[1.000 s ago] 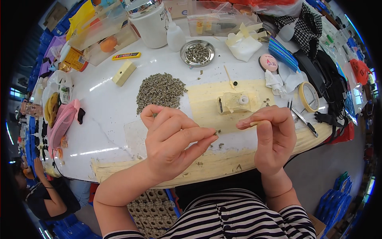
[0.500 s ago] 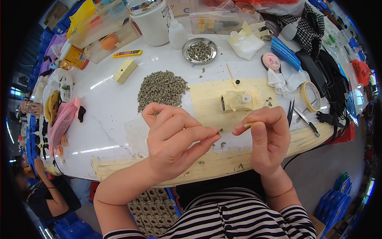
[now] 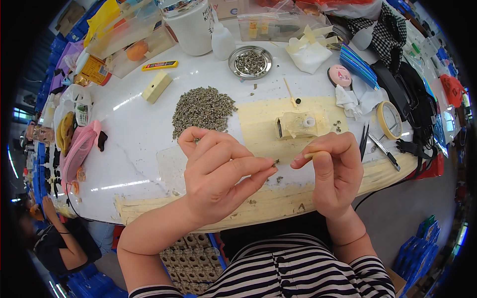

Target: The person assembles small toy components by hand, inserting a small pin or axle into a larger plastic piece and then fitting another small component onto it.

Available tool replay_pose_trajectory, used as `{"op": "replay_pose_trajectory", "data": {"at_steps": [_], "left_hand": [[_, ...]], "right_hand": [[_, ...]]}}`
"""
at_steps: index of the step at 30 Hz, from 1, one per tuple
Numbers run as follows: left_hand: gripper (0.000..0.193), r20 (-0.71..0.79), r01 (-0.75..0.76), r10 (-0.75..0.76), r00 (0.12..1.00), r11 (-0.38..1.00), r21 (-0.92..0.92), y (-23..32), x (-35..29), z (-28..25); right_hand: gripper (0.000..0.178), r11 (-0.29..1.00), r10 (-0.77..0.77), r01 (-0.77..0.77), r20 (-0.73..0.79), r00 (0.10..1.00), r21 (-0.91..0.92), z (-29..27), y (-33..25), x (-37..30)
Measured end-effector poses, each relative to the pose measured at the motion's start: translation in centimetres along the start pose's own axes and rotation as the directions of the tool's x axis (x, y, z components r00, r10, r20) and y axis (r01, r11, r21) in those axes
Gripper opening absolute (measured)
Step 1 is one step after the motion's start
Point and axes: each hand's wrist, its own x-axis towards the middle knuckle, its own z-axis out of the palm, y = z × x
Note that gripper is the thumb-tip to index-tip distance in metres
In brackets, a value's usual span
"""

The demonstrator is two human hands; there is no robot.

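Between the thumb and a fingertip of my left hand [image 3: 218,174] is a small metal part [image 3: 276,162], held out over the table. Another bit of metal shows near the curled fingers of that hand. My right hand [image 3: 334,174] is closed in a pinch just to the right, apart from the left. From its fingers pokes the pale end of a thin stick [image 3: 308,156], mostly hidden. Beyond my left hand lies a heap of small metal parts [image 3: 203,111]. Past my right hand a tape-wrapped block [image 3: 298,125] with a white nozzle-like top sits on yellowish paper [image 3: 253,111].
A round metal dish [image 3: 250,62] holds more small parts, beside a white squeeze bottle [image 3: 222,42]. Tweezers [image 3: 364,140], a craft knife [image 3: 385,153] and a tape roll [image 3: 389,120] lie at right. A cream block [image 3: 157,87] stands at left. A co-worker's arm [image 3: 67,238] shows far left.
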Motion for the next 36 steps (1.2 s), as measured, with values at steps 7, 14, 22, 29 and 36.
{"op": "replay_pose_trajectory", "data": {"at_steps": [7, 14, 22, 29, 36], "left_hand": [[0.028, -0.005, -0.006, 0.006, 1.0, 1.0, -0.008, -0.1, 0.0, 0.0], [0.027, -0.004, -0.007, 0.007, 1.0, 1.0, -0.004, 0.0, 0.0, 0.0], [0.026, -0.007, -0.011, 0.011, 1.0, 1.0, -0.004, 0.0, 0.0, 0.0], [0.027, -0.016, -0.014, 0.014, 1.0, 1.0, -0.006, 0.0, 0.0, 0.1], [0.028, -0.019, -0.019, 0.019, 1.0, 1.0, 0.003, 0.0, -0.1, -0.1]], "right_hand": [[0.009, 1.0, 0.0, 0.0, 0.004, 1.0, -0.014, 0.1, 0.0, 0.0], [0.01, 0.999, 0.025, -0.025, -0.004, 1.0, 0.039, 0.0, -0.1, 0.0], [0.007, 0.934, -0.156, 0.094, -0.158, 0.975, -0.346, -1.9, -0.3, 1.4], [0.011, 0.608, -0.353, 0.235, 0.006, 0.935, -0.758, -2.6, 0.5, 2.8], [0.017, 0.747, -0.26, 0.21, 0.014, 0.966, -0.631, -1.5, -1.1, 1.7]]}}
